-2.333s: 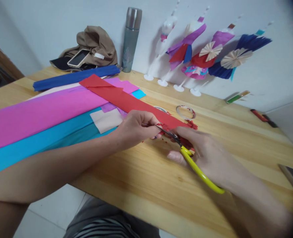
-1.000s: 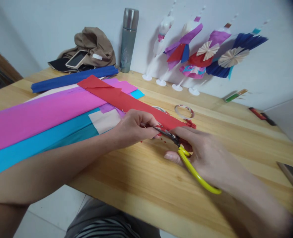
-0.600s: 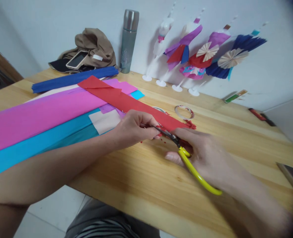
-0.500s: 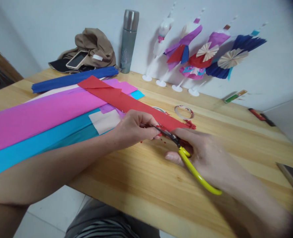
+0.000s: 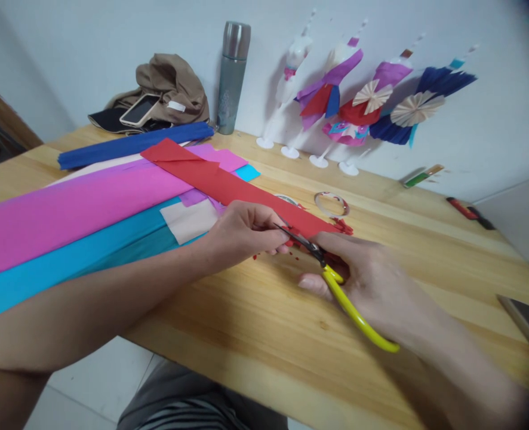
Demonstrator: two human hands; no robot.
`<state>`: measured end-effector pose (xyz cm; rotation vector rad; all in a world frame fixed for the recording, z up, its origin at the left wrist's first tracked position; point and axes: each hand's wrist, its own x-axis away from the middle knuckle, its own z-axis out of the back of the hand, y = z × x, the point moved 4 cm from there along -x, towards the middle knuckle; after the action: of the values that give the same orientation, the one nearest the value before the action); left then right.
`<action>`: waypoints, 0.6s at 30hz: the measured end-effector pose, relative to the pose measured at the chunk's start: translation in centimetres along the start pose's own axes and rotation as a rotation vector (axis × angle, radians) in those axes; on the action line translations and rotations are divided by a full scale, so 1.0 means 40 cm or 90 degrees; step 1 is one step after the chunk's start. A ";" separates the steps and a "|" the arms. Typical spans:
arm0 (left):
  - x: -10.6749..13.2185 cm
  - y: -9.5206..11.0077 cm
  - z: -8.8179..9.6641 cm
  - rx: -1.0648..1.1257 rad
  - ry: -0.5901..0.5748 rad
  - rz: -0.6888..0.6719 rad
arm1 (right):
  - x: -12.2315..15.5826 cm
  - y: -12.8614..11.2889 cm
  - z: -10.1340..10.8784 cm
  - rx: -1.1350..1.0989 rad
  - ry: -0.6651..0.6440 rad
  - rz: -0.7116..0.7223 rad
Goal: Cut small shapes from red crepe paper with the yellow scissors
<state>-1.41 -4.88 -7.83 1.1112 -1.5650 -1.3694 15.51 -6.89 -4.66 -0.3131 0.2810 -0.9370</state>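
My right hand (image 5: 358, 275) is closed on a pair of scissors (image 5: 354, 316) with yellow handles and dark blades. The blades point left and reach my left hand (image 5: 251, 230), which pinches a small piece of red paper (image 5: 294, 231); its exact shape is partly hidden by fingers and blades. Tiny red scraps (image 5: 291, 255) lie on the wood just under my left fingers. Right behind both hands stretches a long folded strip of red crepe paper (image 5: 246, 188), with cut red bits (image 5: 344, 226) at its right end.
Pink (image 5: 67, 209), teal (image 5: 89, 245) and blue crepe paper (image 5: 134, 144) lie at left. A tape roll (image 5: 331, 204) sits behind my hands. Several dressed doll-like figures (image 5: 372, 107) stand along the wall beside a flask (image 5: 234, 77), a phone (image 5: 140, 110) and a brown cloth cap (image 5: 170, 83).
Both hands keep nearly the same place, with the scissors still at the small red piece. The blade tip shows a little more clearly beside my left thumb. The view has shifted slightly.
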 end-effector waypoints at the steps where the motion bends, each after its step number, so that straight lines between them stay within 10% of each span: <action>1: 0.000 0.000 0.000 0.006 0.003 0.004 | 0.000 -0.001 0.000 -0.004 0.003 0.001; 18: 0.010 -0.044 -0.007 0.118 0.031 0.050 | -0.005 0.001 -0.005 -0.038 0.022 -0.010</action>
<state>-1.07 -5.44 -9.53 1.1705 -1.7090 -1.1549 15.36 -6.73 -4.87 -0.3545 0.3387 -0.9518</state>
